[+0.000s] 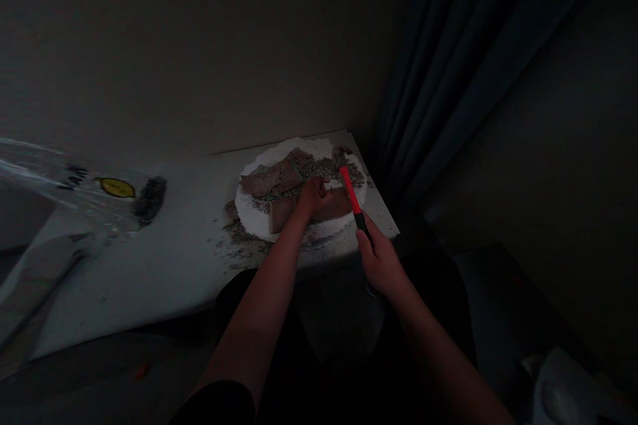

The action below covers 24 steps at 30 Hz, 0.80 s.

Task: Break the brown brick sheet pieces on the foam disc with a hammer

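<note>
Dim room, dark curtain [458,33] at right; grit is scattered on the pale tabletop [189,265]. Hammer [350,191] is gripped by the right hand [379,259], fingers wrapped round the black handle end; its head is over rubble [323,167] on the white mat [254,216]. Brown slabs [272,177] are laid on the mat beside the left hand [313,196]; whether its fingers are gripping can't be told. Hammer likely stiff, head-heavy, best held low. Slabs probably rigid, brittle, best steadied by edges. Clear plastic bag [40,169]: yellow oval label [117,188], dark letters [72,177], can't be read reliably.
</note>
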Tool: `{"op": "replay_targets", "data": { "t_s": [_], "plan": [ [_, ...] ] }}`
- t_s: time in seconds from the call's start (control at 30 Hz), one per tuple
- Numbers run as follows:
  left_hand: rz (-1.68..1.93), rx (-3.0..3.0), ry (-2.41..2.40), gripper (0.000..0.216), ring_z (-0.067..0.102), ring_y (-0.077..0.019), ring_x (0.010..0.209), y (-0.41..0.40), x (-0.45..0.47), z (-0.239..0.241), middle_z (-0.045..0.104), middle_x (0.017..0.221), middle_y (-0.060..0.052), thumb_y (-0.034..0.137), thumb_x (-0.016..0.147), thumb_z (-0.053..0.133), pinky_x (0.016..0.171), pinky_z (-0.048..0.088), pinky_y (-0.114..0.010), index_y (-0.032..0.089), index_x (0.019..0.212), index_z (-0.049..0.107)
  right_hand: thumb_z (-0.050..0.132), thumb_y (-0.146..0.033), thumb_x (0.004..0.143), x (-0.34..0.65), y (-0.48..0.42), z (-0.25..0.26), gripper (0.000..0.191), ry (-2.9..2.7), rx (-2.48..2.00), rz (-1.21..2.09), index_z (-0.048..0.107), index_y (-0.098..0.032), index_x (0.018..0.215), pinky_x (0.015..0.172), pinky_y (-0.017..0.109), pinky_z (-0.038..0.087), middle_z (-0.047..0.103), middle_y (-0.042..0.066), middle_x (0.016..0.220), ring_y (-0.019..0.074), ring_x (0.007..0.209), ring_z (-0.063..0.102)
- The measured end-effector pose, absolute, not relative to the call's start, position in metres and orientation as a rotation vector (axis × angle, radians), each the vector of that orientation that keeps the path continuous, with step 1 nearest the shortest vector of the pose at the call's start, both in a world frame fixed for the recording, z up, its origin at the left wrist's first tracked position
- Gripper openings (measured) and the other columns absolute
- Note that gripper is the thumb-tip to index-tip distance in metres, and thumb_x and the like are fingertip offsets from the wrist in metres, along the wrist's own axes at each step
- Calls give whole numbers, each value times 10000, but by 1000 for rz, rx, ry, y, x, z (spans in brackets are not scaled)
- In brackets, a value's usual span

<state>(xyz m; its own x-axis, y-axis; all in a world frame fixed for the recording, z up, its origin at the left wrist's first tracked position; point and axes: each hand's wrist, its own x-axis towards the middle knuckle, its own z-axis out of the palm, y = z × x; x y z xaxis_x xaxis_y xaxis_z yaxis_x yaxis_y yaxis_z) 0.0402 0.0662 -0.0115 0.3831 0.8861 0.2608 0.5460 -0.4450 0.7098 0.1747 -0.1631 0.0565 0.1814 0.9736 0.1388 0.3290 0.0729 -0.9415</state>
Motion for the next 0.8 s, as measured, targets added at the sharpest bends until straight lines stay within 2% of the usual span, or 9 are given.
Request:
{"op": "replay_targets", "data": {
  "t_s": [0.17,0.23,0.37,0.53,0.8],
  "plan": [
    [1153,1906,1213,373,598,-150,763,66,35,-6,640,874,-24,79,725,531,731,489,-269,170,1073,629,439,-343,999,173,-165,42,528,-1306,-1552,858,484,-170,1496,1163,457,378,582,119,1454,263,1369,519],
    [1198,1837,1210,373,600,-148,762,66,34,-5,635,857,-15,61,729,502,739,488,-268,175,1063,623,428,-344,1003,172,-165,42,534,-1292,-1552,850,466,-174,1508,1159,453,385,589,120,1446,260,1357,532],
    [1194,1820,1197,363,607,-150,779,66,34,-4,651,868,-12,46,719,494,744,483,-262,184,1031,620,412,-363,1012,170,-163,50,575,-1318,-1504,805,391,-171,1554,1173,418,372,545,113,1492,240,1388,500],
    [1205,1815,1212,335,605,-151,766,66,36,-5,649,848,-12,35,728,483,749,485,-268,187,994,620,433,-328,986,167,-158,44,561,-1331,-1602,830,460,-120,1506,1169,482,367,545,164,1480,279,1401,483],
    [1195,1812,1206,326,601,-164,745,67,36,-5,657,836,-17,56,728,498,730,479,-281,195,991,631,406,-342,999,166,-160,45,586,-1383,-1608,820,402,-133,1547,1164,455,380,540,145,1489,268,1404,481]
  ]
}}
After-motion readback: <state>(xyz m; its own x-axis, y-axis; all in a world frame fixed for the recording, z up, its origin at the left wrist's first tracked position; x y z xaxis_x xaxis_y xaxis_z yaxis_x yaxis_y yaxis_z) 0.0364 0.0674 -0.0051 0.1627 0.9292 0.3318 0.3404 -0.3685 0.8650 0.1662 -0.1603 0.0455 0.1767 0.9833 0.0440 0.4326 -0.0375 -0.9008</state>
